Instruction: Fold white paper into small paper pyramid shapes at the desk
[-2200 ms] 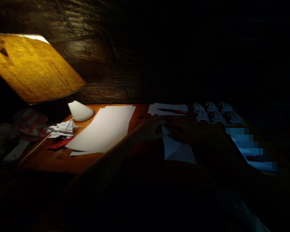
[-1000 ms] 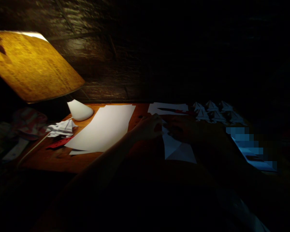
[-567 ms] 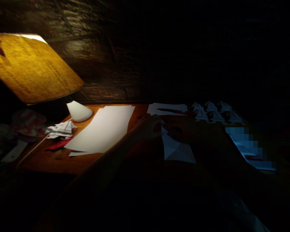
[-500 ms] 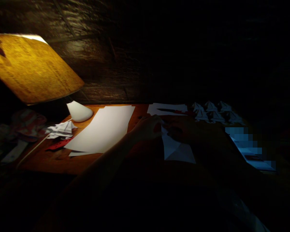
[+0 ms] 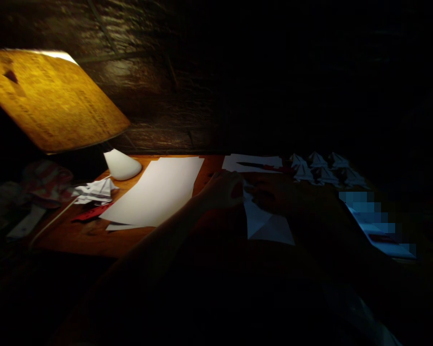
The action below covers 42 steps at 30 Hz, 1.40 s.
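A creased sheet of paper [image 5: 269, 225] lies on the dark middle of the table, narrowing toward its far end, with fold lines across it. My left hand [image 5: 229, 186] curls its fingers at the far left edge of this paper. From the other side, my right hand [image 5: 274, 193] has bent fingers pressing on the paper's far right part. Deep shadow hides most fingertips and the exact grip. Just beyond the hands, a knife [image 5: 252, 165] with a dark blade and reddish handle rests on white sheets [image 5: 233, 163].
A stack of white paper [image 5: 159, 190] lies left of my forearm. Beyond it are a lit lamp [image 5: 57, 101], a folded paper piece [image 5: 96, 191] and a red object [image 5: 90, 212]. Several folded paper shapes [image 5: 323, 174] stand far right, near a glowing screen [image 5: 368, 216].
The whole view has shifted slightly, so things sit a little further right. My right fingers have moved slightly on the paper; my left hand stays at its edge.
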{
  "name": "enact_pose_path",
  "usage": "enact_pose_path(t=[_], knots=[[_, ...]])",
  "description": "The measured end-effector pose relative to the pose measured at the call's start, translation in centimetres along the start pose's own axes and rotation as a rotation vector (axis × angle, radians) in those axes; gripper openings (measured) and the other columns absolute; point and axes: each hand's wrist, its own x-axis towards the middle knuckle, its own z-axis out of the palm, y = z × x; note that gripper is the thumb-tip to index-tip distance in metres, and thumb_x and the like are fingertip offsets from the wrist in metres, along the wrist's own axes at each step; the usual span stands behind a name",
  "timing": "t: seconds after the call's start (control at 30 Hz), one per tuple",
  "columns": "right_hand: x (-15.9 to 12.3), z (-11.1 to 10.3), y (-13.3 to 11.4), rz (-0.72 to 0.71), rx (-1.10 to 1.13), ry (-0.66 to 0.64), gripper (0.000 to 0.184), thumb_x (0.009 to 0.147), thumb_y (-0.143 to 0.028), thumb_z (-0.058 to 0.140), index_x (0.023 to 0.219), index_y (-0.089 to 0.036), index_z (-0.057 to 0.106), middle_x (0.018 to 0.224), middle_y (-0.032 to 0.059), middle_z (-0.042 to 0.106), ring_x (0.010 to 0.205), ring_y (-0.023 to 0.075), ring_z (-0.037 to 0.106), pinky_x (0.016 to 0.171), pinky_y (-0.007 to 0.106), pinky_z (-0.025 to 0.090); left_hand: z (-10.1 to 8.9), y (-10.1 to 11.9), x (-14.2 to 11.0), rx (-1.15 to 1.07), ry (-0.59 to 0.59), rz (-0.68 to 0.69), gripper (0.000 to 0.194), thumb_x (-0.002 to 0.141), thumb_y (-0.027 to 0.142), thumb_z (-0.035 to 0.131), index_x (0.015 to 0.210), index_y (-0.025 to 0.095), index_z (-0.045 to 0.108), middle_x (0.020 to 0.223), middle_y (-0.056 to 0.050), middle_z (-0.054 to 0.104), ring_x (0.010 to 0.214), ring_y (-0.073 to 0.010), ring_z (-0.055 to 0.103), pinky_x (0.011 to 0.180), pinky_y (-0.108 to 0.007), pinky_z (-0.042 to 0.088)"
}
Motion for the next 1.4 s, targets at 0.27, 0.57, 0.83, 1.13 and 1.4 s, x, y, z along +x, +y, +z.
enact_pose_path(t=[0.27,0.57,0.83,1.13,1.4], knots=[[-0.02,-0.02,-0.19,-0.001,0.014,0.011,0.027,0.092,-0.031,0.066,0.117,-0.026,0.073,0.133,0.0095,0.069,0.116,0.0277,0.066,0.095,0.046,0.056,0.11,0.00,0.06,-0.023,0.013,-0.008,0.051,0.082,0.042,0.076,0.125,0.024,0.058,0.131,-0.009,0.065,0.122,-0.0342,0.058,0.105,-0.055,0.044],[-0.10,-0.28,-0.39,0.004,0.024,-0.010,0.046,0.084,-0.043,0.078,0.125,-0.025,0.070,0.142,0.0113,0.064,0.122,0.0323,0.064,0.101,0.052,0.054,0.14,-0.06,0.14,-0.022,0.002,-0.007,0.054,0.082,0.044,0.077,0.127,0.023,0.056,0.132,-0.009,0.064,0.121,-0.0340,0.059,0.103,-0.055,0.045],[-0.13,-0.33,-0.17,-0.015,0.049,-0.005,0.049,0.084,-0.043,0.078,0.129,-0.026,0.069,0.144,0.0111,0.062,0.127,0.0320,0.062,0.105,0.052,0.052,-0.04,0.02,0.07,-0.010,0.000,0.006,0.051,0.083,0.045,0.076,0.125,0.024,0.057,0.133,-0.009,0.064,0.122,-0.0340,0.058,0.104,-0.055,0.044],[-0.10,-0.40,-0.24,0.005,0.029,-0.018,0.047,0.084,-0.043,0.078,0.127,-0.027,0.070,0.142,0.0098,0.064,0.125,0.0312,0.063,0.104,0.052,0.053,0.09,-0.27,0.04,0.008,-0.005,0.024,0.053,0.084,0.046,0.074,0.129,0.024,0.056,0.135,-0.009,0.064,0.123,-0.0345,0.058,0.104,-0.055,0.044],[0.00,-0.25,0.00,-0.006,-0.018,-0.011,0.041,0.083,-0.045,0.078,0.119,-0.026,0.073,0.136,0.0099,0.068,0.117,0.0307,0.066,0.099,0.052,0.055,0.28,-0.64,0.04,0.057,-0.020,0.054,0.054,0.087,0.050,0.071,0.132,0.024,0.055,0.136,-0.010,0.063,0.125,-0.0349,0.056,0.106,-0.055,0.042]])
